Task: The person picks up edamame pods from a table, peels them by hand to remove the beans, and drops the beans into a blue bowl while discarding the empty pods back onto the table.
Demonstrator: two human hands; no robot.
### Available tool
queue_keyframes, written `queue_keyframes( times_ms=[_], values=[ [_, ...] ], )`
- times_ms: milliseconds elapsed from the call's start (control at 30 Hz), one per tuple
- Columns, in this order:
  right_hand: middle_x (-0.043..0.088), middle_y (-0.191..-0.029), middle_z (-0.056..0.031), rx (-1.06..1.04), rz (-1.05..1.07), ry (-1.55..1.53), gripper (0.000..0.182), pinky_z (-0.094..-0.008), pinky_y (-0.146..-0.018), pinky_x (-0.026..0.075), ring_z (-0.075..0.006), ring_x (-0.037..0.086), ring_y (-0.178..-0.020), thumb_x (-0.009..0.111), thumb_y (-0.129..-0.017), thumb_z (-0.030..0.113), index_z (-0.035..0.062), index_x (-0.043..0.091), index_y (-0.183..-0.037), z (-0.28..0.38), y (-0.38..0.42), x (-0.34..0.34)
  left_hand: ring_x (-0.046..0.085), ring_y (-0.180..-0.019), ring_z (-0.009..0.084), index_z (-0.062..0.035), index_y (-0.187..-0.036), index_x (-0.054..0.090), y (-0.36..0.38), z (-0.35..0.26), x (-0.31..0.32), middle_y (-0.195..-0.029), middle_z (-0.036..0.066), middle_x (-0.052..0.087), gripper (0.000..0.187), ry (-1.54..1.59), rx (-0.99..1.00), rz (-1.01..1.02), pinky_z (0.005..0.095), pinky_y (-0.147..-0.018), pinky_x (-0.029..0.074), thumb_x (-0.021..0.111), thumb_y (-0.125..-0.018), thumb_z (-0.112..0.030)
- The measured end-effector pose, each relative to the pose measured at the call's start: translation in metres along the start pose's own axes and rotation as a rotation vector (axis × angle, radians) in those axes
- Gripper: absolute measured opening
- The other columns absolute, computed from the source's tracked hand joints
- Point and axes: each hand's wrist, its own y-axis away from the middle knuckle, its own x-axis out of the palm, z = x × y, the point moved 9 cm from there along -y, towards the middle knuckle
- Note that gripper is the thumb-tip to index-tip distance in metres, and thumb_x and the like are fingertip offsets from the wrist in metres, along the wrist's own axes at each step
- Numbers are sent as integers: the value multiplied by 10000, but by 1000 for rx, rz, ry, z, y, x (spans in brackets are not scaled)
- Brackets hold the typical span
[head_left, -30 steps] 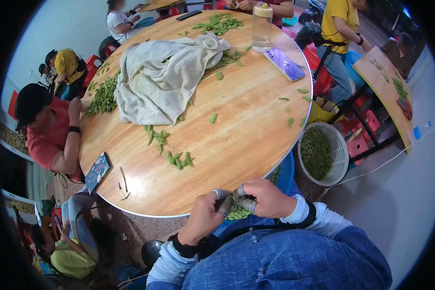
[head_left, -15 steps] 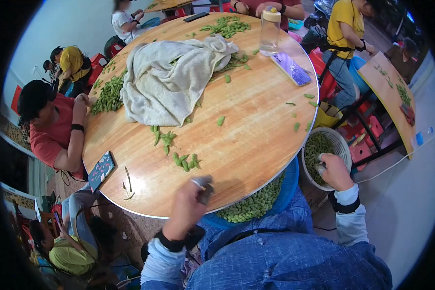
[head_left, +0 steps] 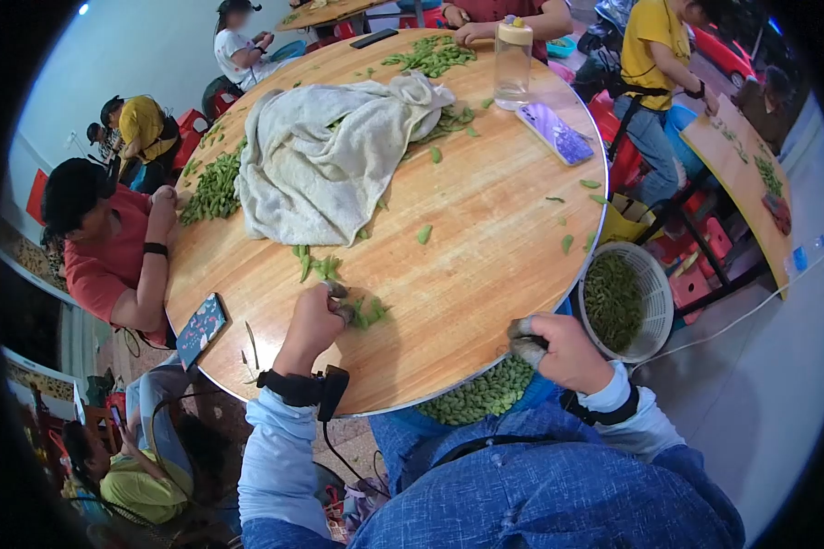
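My left hand point(head_left: 313, 322) is over the round wooden table point(head_left: 467, 274), its grey-covered thumb and finger apart at the edge of a few green bean pods point(head_left: 368, 313). More pods point(head_left: 319, 265) lie just beyond it. My right hand point(head_left: 566, 352) hovers at the table's near edge with grey coverings on its curled fingertips; whether anything is in them is hidden. Below that edge, a blue basin point(head_left: 538, 389) holds many shelled green beans point(head_left: 476, 392). Right of my right hand stands a white basket point(head_left: 657, 306) with green pods or hulls point(head_left: 612, 302) inside.
A pale cloth point(head_left: 325, 156) covers a heap mid-table, with pods point(head_left: 212, 190) beside it. A bottle point(head_left: 513, 64), a purple phone point(head_left: 556, 134) and a dark patterned phone point(head_left: 201, 329) lie or stand around the edge. A person in red point(head_left: 110, 256) sits at left.
My left hand has moved forward and left to the pods. My right hand has left the white basket and come left to the table's edge.
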Motion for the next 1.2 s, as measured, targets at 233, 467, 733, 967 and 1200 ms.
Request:
queue_keyframes(
  times_ms=[233, 467, 733, 967, 1200],
  values=[
    [565, -759, -179, -100, 55, -140, 131, -346, -605, 438, -316, 560, -700, 595, -726, 55, -21, 566, -829, 25, -13, 35, 552, -562, 177, 46, -807, 578, 15, -6, 1, -638, 117, 583, 159, -31, 84, -136, 274, -528, 432, 560, -648, 40],
    [603, -826, -146, -39, 190, -177, 167, -295, -677, 459, -195, 589, -775, 614, -752, 36, -33, 574, -900, 23, -11, 57, 550, -570, 136, 49, -881, 590, 31, -22, 6, -667, 75, 596, 228, -71, -58, -47, 243, -520, 436, 536, -661, 77],
    [599, -891, -75, 154, 257, -661, 194, -264, -684, 448, -124, 555, -779, 549, -806, 40, -30, 553, -987, 17, -12, 87, 550, -565, 105, 30, -920, 567, 71, -22, 25, -743, 60, 603, 169, 871, -162, -239, 198, -467, 425, 564, -753, 55],
    [607, -828, -37, 293, 288, -773, 122, -229, -666, 423, -69, 510, -759, 504, -793, -25, -35, 579, -888, 16, -22, 93, 558, -694, 95, 11, -982, 525, 92, -63, 66, -817, 49, 592, 224, 1009, 7, -254, 213, -575, 463, 593, -769, 14],
    [605, -769, -97, 87, 377, -421, 122, -280, -653, 432, -119, 531, -719, 535, -763, 4, -25, 569, -876, 10, -23, 79, 599, -652, 244, -1, -986, 519, 100, -130, 59, -740, 149, 595, 280, -171, 425, 74, 319, -538, 462, 600, -719, 24]
  ],
)
